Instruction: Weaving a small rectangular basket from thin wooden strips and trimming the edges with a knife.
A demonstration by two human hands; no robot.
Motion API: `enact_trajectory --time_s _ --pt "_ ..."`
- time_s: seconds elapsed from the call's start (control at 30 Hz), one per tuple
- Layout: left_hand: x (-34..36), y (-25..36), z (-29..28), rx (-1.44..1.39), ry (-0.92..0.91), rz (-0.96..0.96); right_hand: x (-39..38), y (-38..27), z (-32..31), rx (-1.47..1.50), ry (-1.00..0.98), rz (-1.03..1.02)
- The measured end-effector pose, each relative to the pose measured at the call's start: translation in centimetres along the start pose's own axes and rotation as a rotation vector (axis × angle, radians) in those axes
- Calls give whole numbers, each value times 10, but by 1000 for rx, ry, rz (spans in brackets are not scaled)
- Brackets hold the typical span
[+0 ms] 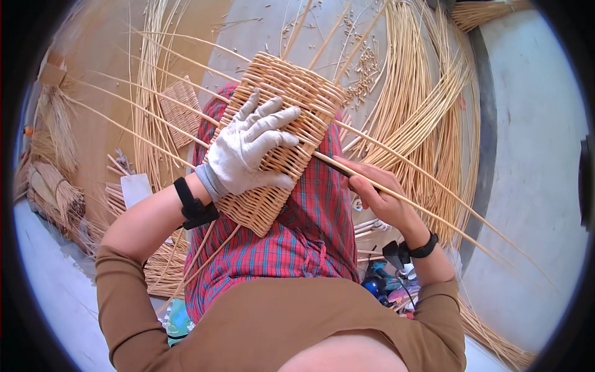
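Note:
A rectangular woven wicker panel (260,208) lies tilted across my lap, with long willow rods sticking out from its edges. My left hand (248,146), in a white glove, lies spread and flat on the weave. At the panel's right edge my bare right hand (384,193) is closed around a pale willow rod (427,214) and a slim dark tool (340,166) beside it. Only a short dark length of that tool shows, pointing toward the panel; the rest is hidden in my fingers. Another rod (427,175) runs out to the right, above my right hand.
Long bundles of willow rods (415,74) lie on the floor at the far right. Small cut ends (365,71) are scattered beyond the panel. A second woven panel (180,111) and a tied bundle (59,192) lie to the left. Rod tips spread widely on both sides.

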State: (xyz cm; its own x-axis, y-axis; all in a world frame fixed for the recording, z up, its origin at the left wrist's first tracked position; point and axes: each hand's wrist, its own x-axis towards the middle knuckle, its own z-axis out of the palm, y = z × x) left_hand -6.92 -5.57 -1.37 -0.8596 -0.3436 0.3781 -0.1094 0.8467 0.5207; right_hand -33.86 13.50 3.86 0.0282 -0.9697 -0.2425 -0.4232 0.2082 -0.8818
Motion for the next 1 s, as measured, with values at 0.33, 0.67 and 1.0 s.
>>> enact_trajectory --time_s 0.33,0.67,1.0 --pt "0 0 -1 7 23 9 -7 15 8 -558 180 -150" --pt "-6 1 -4 12 5 25 -28 27 -7 -464 54 -97" --pt "-3 5 -3 -7 52 29 -103 79 9 495 237 233"
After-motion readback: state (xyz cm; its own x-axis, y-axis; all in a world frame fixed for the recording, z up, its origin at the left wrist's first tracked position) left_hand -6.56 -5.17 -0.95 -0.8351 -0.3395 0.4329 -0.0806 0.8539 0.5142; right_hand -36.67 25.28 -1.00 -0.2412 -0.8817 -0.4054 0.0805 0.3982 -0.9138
